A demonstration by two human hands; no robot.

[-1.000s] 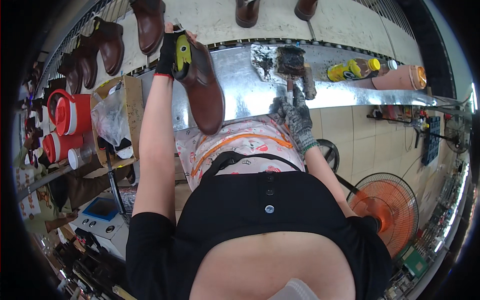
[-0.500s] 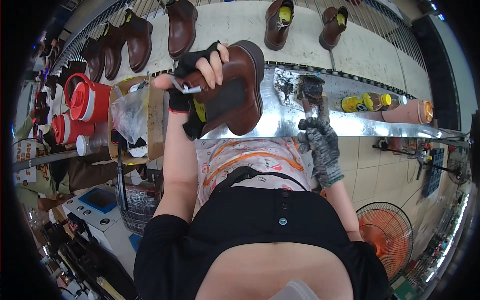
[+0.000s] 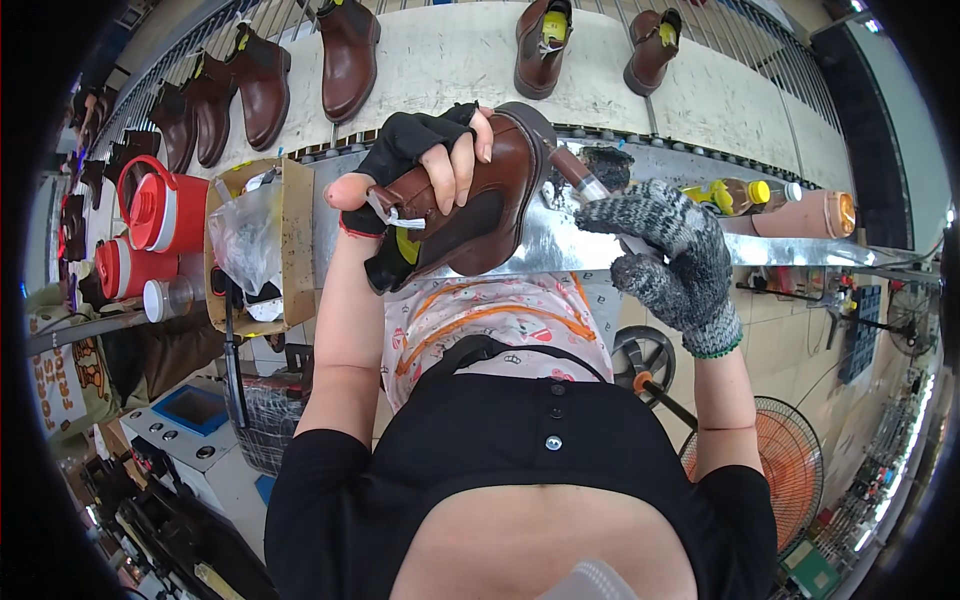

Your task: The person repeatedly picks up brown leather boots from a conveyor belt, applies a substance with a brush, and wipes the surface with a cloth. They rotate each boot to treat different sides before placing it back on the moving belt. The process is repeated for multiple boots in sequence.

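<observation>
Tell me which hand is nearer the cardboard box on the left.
Left. The left hand, gripping the brown boot, is just right of the cardboard box; the gloved right hand is farther right.

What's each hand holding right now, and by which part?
Left hand grips the brown boot around its upper, near the opening. Right hand, in a grey knit glove, holds a brush by its handle.

black fingerless glove, grey knit glove, black sleeves
</observation>
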